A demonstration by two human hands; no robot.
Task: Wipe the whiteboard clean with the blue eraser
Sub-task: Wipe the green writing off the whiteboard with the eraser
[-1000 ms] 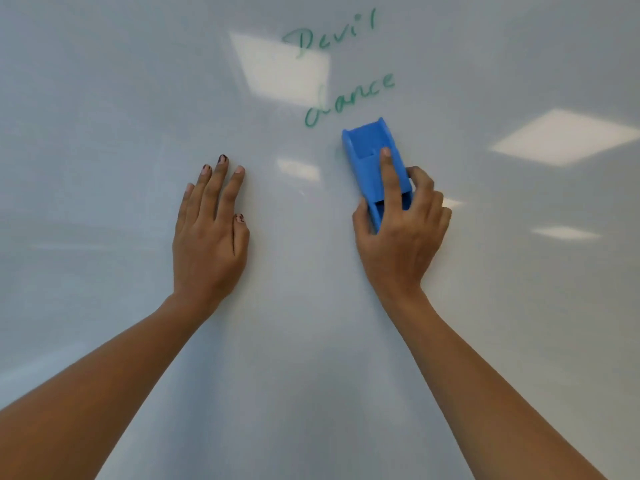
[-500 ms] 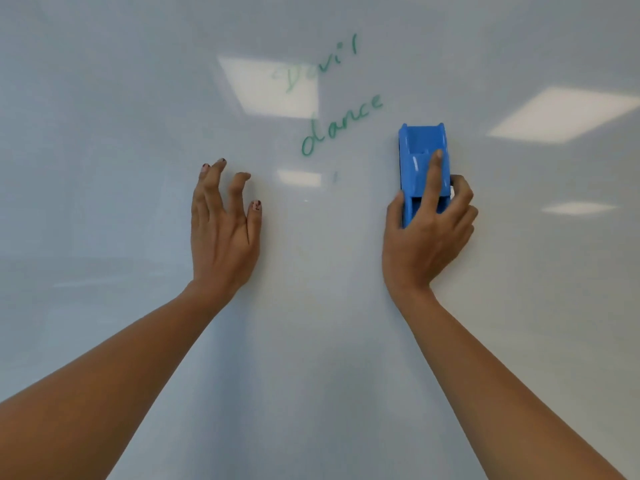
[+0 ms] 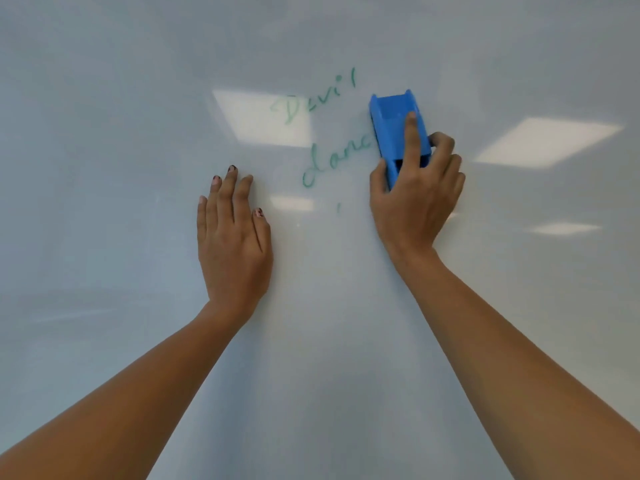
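Note:
The whiteboard fills the whole view. Green handwriting sits on it: the word "Devil" above, and the word "dance" below. My right hand grips the blue eraser and presses it flat on the board, index finger stretched along its back. The eraser covers the right end of "dance". My left hand lies flat on the board left of the writing, fingers together, holding nothing.
Bright reflections of ceiling lights show on the glossy board, one behind "Devil". A small green speck remains below "dance". Both forearms reach in from the bottom corners.
My right hand moved the eraser up and leftwards from beside "dance" onto the end of that word. My left hand went from lifted and curled back to flat on the board.

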